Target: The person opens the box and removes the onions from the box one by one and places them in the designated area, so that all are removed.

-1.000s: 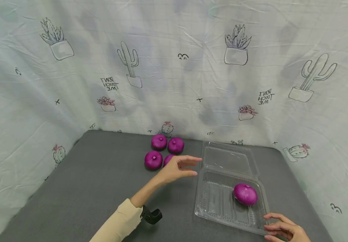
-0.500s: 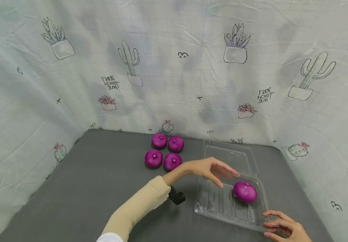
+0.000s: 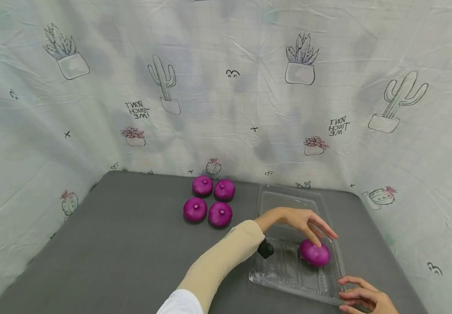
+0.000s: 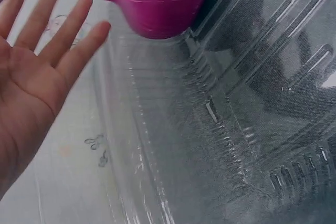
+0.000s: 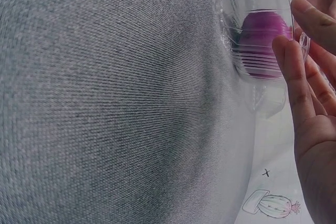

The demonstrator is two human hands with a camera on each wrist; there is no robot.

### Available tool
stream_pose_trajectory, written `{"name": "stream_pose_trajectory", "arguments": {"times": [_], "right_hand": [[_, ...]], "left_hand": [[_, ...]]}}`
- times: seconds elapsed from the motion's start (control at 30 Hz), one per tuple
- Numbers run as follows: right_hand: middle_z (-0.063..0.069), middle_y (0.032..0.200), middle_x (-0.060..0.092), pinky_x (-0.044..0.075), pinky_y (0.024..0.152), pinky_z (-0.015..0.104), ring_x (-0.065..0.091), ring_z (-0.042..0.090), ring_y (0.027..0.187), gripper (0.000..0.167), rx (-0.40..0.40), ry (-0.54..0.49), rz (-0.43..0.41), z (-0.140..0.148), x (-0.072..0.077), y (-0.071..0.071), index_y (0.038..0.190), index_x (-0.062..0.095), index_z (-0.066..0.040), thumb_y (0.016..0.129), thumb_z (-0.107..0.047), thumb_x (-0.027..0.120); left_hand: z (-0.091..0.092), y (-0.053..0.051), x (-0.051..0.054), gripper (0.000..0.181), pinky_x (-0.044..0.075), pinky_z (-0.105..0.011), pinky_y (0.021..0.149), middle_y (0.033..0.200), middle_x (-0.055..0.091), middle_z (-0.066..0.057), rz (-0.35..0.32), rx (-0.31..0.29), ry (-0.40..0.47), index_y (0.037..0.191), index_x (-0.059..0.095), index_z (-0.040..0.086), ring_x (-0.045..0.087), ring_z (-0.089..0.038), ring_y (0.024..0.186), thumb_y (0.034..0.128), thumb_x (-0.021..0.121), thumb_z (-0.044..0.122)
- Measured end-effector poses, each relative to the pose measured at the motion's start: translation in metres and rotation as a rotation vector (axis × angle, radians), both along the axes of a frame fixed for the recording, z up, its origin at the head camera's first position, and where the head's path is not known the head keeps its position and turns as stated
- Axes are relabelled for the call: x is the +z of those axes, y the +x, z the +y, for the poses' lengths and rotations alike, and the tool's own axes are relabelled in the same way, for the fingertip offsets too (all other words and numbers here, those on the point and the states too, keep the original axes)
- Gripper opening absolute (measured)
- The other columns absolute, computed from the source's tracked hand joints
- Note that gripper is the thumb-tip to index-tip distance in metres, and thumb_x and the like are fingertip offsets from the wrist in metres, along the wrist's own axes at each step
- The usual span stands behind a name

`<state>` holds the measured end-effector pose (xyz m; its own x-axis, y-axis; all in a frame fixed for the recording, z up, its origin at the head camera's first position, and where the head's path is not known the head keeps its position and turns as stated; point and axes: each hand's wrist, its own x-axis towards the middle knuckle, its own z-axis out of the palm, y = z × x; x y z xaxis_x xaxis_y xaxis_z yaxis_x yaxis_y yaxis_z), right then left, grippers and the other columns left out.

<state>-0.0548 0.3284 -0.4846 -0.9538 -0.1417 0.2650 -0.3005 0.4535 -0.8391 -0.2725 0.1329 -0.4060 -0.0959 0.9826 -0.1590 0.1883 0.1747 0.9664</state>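
Observation:
A purple onion (image 3: 315, 257) lies in the right part of a clear plastic container (image 3: 279, 284), whose hinged lid (image 3: 285, 195) is folded back flat. Over that onion hovers my left hand (image 3: 304, 220), palm down, with its fingers spread. In the left wrist view a gap shows between the fingers (image 4: 65, 35) and the onion (image 4: 160, 3). At the near right corner of the container, my right hand (image 3: 367, 296) pinches the rim between thumb and fingers. Through the clear wall the right wrist view shows the onion (image 5: 262, 43).
Several more purple onions (image 3: 220, 214) stand in a cluster left of the lid, near the back of the grey table (image 3: 124, 244). A pale cloth (image 3: 210, 109) printed with cactuses hangs behind and at both sides. A black wrist camera (image 3: 265, 249) hangs under the left forearm.
My left hand has swung right, from beside the clustered onions to above the onion in the container. The right hand stays at the container's corner. The head view has shifted slightly.

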Motion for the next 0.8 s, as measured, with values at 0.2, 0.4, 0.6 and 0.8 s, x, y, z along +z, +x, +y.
{"name": "stream_pose_trajectory", "arguments": {"times": [0.2, 0.4, 0.6, 0.8], "right_hand": [[-0.018, 0.110, 0.059, 0.056, 0.063, 0.025, 0.068, 0.010, 0.082, 0.019, 0.050, -0.030, 0.018, 0.002, -0.001, 0.000, 0.085, 0.070, 0.003, 0.072, 0.018, 0.071], [-0.011, 0.112, 0.061, 0.056, 0.063, 0.024, 0.068, 0.012, 0.083, 0.024, 0.139, -0.133, 0.045, 0.006, -0.006, -0.005, 0.088, 0.068, 0.007, 0.071, 0.025, 0.067], [-0.009, 0.113, 0.062, 0.056, 0.063, 0.025, 0.069, 0.015, 0.084, 0.025, 0.158, -0.169, 0.050, 0.006, -0.006, -0.006, 0.088, 0.068, 0.009, 0.070, 0.026, 0.067], [-0.010, 0.112, 0.062, 0.056, 0.062, 0.026, 0.069, 0.015, 0.082, 0.024, 0.117, -0.131, 0.044, 0.005, -0.005, -0.003, 0.087, 0.068, 0.008, 0.069, 0.024, 0.069]], "left_hand": [[0.012, 0.003, -0.006, 0.045, 0.047, -0.016, 0.086, 0.133, 0.058, 0.000, 0.118, 0.086, -0.145, 0.134, 0.056, 0.009, 0.052, -0.010, 0.123, 0.0902, 0.065, 0.005], [0.018, 0.003, -0.011, 0.038, 0.043, -0.016, 0.086, 0.133, 0.058, -0.002, 0.163, 0.057, -0.195, 0.133, 0.056, 0.008, 0.052, 0.002, 0.115, 0.0959, 0.059, 0.010], [0.017, 0.003, -0.014, 0.043, 0.045, -0.016, 0.088, 0.138, 0.053, -0.011, 0.095, -0.038, -0.177, 0.136, 0.050, 0.001, 0.054, -0.007, 0.118, 0.0935, 0.058, -0.001], [0.015, 0.013, -0.015, 0.057, 0.046, -0.021, 0.091, 0.139, 0.051, 0.002, 0.090, -0.063, -0.287, 0.136, 0.053, 0.009, 0.045, -0.008, 0.127, 0.0832, 0.068, -0.007]]}}
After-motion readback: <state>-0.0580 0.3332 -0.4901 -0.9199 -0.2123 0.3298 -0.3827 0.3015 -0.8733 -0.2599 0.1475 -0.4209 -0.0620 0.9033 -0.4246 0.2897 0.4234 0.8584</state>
